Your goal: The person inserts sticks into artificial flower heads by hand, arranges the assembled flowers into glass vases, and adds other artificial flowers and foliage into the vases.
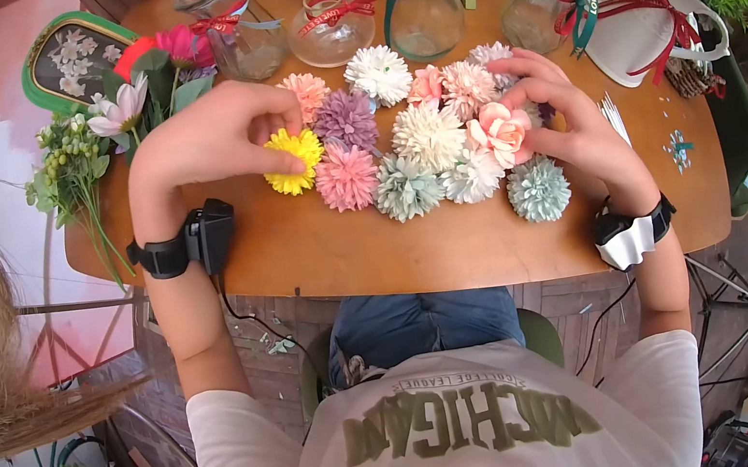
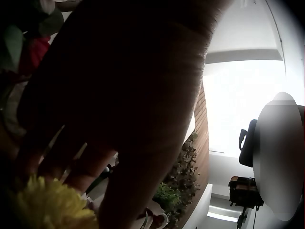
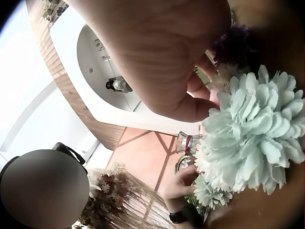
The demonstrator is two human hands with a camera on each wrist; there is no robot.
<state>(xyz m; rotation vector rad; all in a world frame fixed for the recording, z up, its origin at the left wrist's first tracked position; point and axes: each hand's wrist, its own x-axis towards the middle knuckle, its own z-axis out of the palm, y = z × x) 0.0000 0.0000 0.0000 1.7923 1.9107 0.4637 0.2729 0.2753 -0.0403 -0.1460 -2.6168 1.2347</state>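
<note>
In the head view my left hand [image 1: 207, 138] pinches a yellow artificial flower head [image 1: 292, 161] at the left end of a cluster of flower heads. The left wrist view shows the same yellow bloom [image 2: 52, 205] by the fingertips, dark against the light. On the right, my right hand [image 1: 570, 114] has thumb and fingers around a peach-pink rose head [image 1: 500, 132]. Below that hand lies a pale blue-green bloom [image 1: 538, 189], large in the right wrist view. Between the hands are a purple bloom [image 1: 344, 121], a pink one [image 1: 346, 176] and a cream one [image 1: 429, 136].
Glass vases with ribbons, one a round bowl [image 1: 332, 30], stand along the back. A white pitcher [image 1: 647, 39] with a red bow is at the right. Stemmed flowers [image 1: 119, 107] and a green-framed tray [image 1: 38, 86] lie left. The wooden table [image 1: 348, 257] ends before the person's lap.
</note>
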